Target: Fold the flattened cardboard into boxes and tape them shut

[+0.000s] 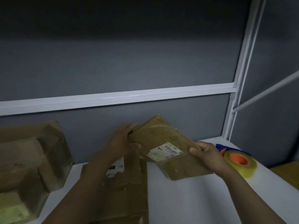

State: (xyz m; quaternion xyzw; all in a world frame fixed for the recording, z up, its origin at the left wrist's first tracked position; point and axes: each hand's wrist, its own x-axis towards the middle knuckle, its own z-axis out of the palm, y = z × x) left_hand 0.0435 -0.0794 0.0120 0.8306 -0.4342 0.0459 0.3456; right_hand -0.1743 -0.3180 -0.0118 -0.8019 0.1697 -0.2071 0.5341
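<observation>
A flattened brown cardboard piece (163, 143) with a white shipping label is lifted above the white table (186, 199), tilted. My left hand (124, 139) grips its left edge, thumb in front and fingers behind. My right hand (205, 154) pinches its right edge. More flat cardboard (127, 188) with a label lies on the table under my left forearm. A roll of clear tape (241, 162) with an orange core lies just right of my right hand.
Folded, taped boxes (30, 160) are stacked at the left. A blue tool (221, 147) lies behind the tape roll. A grey wall with a white shelf rail (116, 97) and an upright post (236, 94) stands behind the table.
</observation>
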